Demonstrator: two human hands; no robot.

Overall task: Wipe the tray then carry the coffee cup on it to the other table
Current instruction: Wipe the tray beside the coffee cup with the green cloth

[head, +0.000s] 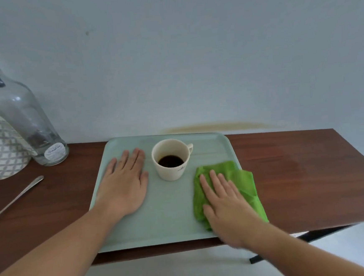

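Right hand [223, 202] presses flat, fingers spread, on the green cloth [245, 183]; left hand [124, 186] splayed on the tray [172, 215], cup [170, 158] between their fingertips.

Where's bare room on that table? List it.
Free: the table right of the tray, and the tray's near strip between both hands. Crowded: the left end, with a glass bottle, a patterned jar and a utensil handle.
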